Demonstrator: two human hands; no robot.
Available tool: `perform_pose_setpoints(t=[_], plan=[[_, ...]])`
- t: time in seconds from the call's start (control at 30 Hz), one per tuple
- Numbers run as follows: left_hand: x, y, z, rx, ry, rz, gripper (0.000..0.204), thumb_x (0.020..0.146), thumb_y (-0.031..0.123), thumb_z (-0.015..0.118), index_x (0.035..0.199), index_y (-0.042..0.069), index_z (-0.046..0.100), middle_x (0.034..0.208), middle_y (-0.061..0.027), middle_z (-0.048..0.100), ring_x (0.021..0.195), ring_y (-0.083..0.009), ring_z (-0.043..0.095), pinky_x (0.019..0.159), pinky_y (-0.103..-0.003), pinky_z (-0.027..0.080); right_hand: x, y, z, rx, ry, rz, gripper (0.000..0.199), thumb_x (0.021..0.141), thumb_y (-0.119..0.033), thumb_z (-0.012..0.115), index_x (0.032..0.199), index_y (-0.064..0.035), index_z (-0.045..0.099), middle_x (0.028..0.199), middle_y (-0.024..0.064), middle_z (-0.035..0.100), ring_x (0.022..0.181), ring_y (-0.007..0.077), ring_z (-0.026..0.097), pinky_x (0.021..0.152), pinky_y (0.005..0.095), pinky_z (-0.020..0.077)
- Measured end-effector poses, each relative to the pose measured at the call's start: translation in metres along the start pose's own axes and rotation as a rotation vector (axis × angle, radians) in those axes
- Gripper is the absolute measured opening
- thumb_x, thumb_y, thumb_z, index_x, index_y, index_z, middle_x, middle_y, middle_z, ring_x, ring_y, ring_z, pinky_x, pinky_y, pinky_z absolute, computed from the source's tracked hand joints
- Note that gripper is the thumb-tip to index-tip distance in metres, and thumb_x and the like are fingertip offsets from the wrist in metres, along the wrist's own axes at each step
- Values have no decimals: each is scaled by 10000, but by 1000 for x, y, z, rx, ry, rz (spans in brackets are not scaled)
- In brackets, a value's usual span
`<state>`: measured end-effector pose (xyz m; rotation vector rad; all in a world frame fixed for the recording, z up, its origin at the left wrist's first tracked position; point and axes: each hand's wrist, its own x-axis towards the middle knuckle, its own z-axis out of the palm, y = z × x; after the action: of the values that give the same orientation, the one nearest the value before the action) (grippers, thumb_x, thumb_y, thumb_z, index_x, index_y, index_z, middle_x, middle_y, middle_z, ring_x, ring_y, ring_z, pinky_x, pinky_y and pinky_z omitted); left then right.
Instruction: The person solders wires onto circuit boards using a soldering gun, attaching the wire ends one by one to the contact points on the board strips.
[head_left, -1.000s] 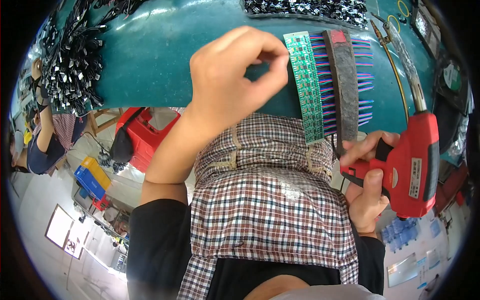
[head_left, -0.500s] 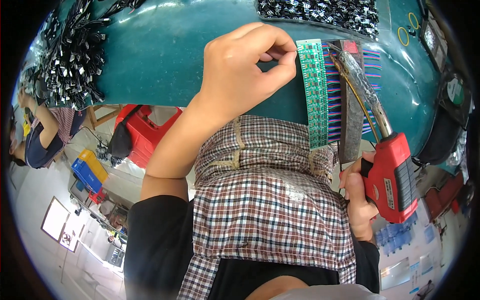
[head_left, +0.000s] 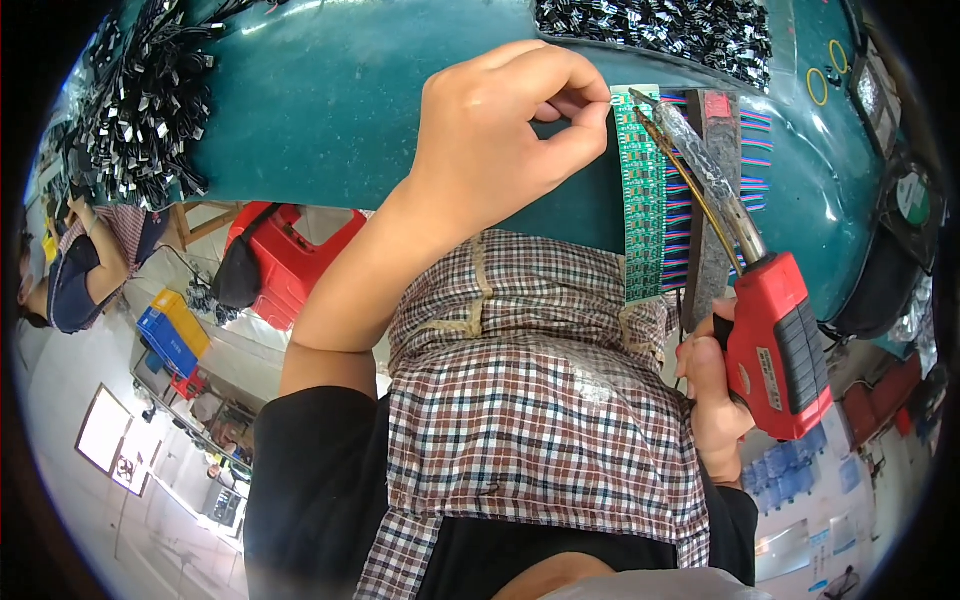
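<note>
My left hand is pinched, thumb and forefinger together at the upper left edge of a green circuit board strip. What lies between the fingertips is too small to make out. My right hand grips a red soldering gun by its handle. The gun's long metal barrel slants up and left across the board's right side, and its tip is at the top end of the board, near my left fingertips. A thin brass-coloured tube runs along the barrel. Thin coloured wires pass under a dark bar to the board's right edge.
A tray of small black and white connectors lies at the back. Bundled black cables cover the green table's far left. Yellow rings and a black round object are at right. Beyond the table's left edge stands a red stool; another person works there.
The soldering gun's tip has moved left, from the wires onto the board's top end. My left hand remains pinched beside the board. The view has shifted slightly.
</note>
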<state>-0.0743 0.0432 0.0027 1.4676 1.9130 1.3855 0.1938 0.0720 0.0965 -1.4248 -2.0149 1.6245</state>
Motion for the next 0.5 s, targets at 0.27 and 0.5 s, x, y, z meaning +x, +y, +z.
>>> perform_pose_setpoints(t=[0.27,0.5], plan=[[1,8,-1,2,-10,-2,122,758,-21,747,871,11,715,807,-45,708,721,-119,711,654,-228,587,-2,-1,-4,-80,-19,-68,177,912,-21,618,1065,13,536,724,54,529,511,80,443,502,243,406],[1,5,0,21,-11,-13,124,758,-13,748,875,14,717,806,-43,707,724,-115,711,660,-224,583,7,-3,-2,-70,-23,-80,100,919,-28,606,957,-6,516,699,46,494,494,81,420,484,243,398]])
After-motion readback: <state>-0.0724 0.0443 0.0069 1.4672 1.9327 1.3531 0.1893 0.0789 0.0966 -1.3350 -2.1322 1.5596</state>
